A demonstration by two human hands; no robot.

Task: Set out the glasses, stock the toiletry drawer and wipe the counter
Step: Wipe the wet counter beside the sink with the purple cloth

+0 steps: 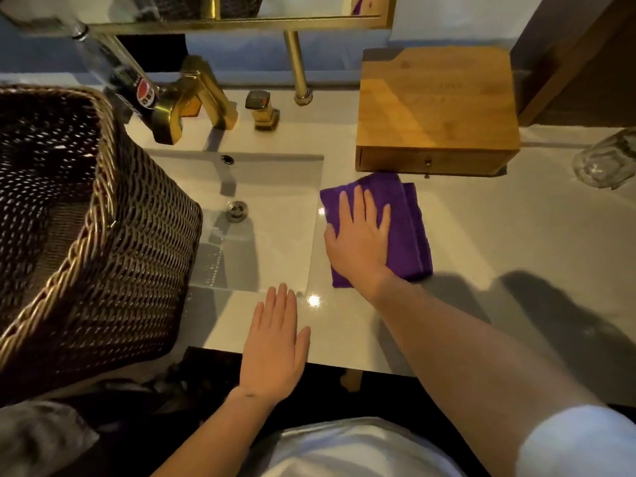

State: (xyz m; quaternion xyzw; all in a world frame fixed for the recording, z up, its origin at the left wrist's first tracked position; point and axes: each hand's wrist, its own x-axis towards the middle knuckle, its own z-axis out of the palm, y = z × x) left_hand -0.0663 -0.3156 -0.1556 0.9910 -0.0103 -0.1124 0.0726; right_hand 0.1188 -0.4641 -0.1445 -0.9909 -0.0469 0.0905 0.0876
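Palm down and fingers straight, the left hand (275, 349) rests flat on the front lip of the counter (499, 242), holding nothing, just ahead of the sink basin (268, 235). Beyond it and to the right, the right hand (358, 235) lies spread open on the folded purple cloth (409, 232), pressing it to the counter rather than gripping it; fingers point away from the body. The cloth sits just beside the sink's right edge, its long axis running front to back, its far end nearly touching the wooden drawer box (437, 108), whose drawer looks shut. This looks like the wiping step. Most of the bare counter lies to the right of the cloth, so the next stroke would likely sweep that way, broadside to the cloth's length, and the right hand is the one placed for it. Farther right, near the frame edge, a glass (605, 163) stands apparently upside down on the counter, in the path of a long sweep. To the left a wicker basket (103, 235) crowds the sink, with the brass tap (192, 98) behind
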